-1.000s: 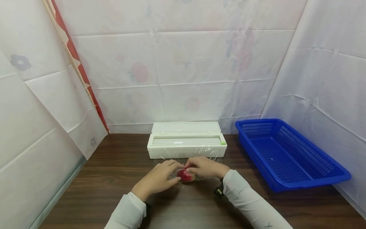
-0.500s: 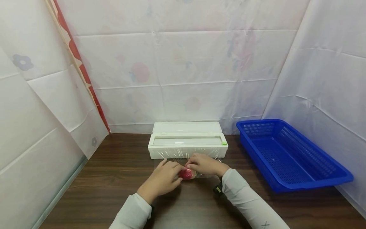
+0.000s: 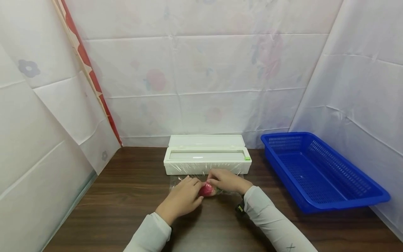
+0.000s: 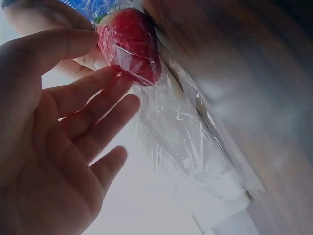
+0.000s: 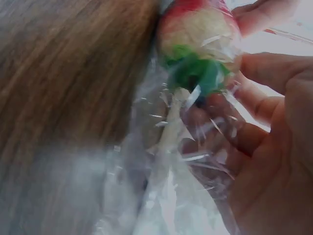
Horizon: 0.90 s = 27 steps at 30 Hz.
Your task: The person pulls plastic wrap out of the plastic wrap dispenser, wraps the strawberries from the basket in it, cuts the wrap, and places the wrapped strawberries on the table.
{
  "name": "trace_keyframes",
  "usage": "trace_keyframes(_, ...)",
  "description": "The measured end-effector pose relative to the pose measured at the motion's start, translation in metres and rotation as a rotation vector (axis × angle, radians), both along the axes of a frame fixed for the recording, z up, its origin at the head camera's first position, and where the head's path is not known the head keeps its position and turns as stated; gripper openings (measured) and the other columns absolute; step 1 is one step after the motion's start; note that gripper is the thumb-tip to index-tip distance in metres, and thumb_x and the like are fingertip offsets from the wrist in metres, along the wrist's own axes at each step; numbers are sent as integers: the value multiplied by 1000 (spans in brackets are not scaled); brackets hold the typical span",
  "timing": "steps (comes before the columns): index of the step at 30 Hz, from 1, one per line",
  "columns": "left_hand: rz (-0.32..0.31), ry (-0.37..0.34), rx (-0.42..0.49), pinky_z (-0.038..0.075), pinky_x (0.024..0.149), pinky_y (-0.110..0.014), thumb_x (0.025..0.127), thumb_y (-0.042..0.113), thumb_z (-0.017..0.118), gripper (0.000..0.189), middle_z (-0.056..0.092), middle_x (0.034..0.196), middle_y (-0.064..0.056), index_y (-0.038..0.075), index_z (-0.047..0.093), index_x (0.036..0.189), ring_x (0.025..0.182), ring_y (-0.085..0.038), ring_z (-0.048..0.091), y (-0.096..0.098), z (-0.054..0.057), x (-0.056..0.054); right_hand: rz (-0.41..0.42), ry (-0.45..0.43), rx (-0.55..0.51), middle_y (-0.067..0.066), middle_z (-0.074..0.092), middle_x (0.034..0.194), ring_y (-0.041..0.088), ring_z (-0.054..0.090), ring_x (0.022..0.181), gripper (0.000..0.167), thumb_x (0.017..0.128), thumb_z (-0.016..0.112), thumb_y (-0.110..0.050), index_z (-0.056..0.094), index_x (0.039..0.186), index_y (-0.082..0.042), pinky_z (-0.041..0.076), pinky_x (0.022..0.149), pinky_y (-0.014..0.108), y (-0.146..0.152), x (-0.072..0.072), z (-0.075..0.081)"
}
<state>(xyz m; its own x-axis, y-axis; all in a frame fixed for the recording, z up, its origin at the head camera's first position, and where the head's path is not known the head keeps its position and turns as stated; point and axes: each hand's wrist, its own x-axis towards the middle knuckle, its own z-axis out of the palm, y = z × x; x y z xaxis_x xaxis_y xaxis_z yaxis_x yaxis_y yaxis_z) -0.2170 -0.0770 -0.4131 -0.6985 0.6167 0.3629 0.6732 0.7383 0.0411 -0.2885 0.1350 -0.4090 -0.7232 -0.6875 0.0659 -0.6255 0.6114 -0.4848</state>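
A red strawberry with a pale shoulder and green leaves lies under clear cling film. The film runs from the front of a white cling film dispenser, whose lid stands up. My left hand holds the strawberry's red end between thumb and fingertips, its other fingers spread loosely. On the leafy side, my right hand curls thumb and fingers round the fruit through the film. In the right wrist view, some right fingers show behind the crinkled film.
A blue plastic basket stands to the right on the dark wooden table. A green slider sits at the dispenser's right end. White patterned sheets hang behind and at both sides.
The strawberry has rolled slightly towards the right and away from me under the film. My left hand has followed it rightward; my right hand has shifted only slightly.
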Motion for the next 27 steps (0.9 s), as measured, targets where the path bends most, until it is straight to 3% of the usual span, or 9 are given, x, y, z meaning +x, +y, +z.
trace_keyframes(3, 18, -30, 7, 49, 100, -42, 90, 26, 73, 40, 65, 110, -7, 2, 67, 121, 105, -26, 64, 2, -1, -3, -29, 29, -17, -8, 60, 90, 10, 57, 84, 12, 104, 57, -21, 62, 96, -14, 49, 77, 33, -1, -1, -4)
trace_keyframes(9, 46, -113, 25, 55, 86, -40, 90, 26, 73, 41, 62, 110, -7, 2, 64, 122, 98, -23, 65, 4, -5, -10, -83, 204, -44, -3, 58, 88, 16, 56, 86, 11, 100, 61, -16, 64, 90, -11, 50, 79, 36, -5, -2, -14)
trace_keyframes(14, 55, -174, 25, 55, 85, -42, 91, 25, 72, 41, 62, 111, -9, 2, 63, 123, 98, -25, 65, 5, -4, -14, -142, 250, -77, -4, 60, 87, 14, 58, 83, 7, 99, 62, -14, 64, 92, -12, 52, 76, 34, -7, 4, -15)
trace_keyframes(18, 67, -201, 29, 55, 85, -43, 91, 25, 73, 41, 61, 110, -9, 3, 63, 123, 98, -25, 65, 4, -2, -16, -144, 258, -67, -3, 64, 91, 15, 62, 87, 5, 98, 64, -15, 65, 95, -11, 54, 78, 34, -5, 12, -10)
trace_keyframes(23, 64, -208, 52, 54, 86, -47, 90, 25, 73, 41, 61, 110, -9, 4, 63, 124, 101, -28, 64, 2, -3, -18, -122, 296, 7, 1, 69, 93, 17, 64, 89, 14, 96, 70, -21, 71, 101, -8, 55, 79, 37, -3, 23, -4)
trace_keyframes(27, 58, -188, 49, 54, 86, -47, 89, 26, 74, 42, 62, 110, -9, 6, 63, 124, 102, -28, 63, 2, -5, -20, -136, 375, 86, 2, 69, 93, 18, 63, 88, 18, 94, 71, -22, 72, 103, -6, 56, 76, 35, -6, 31, -3)
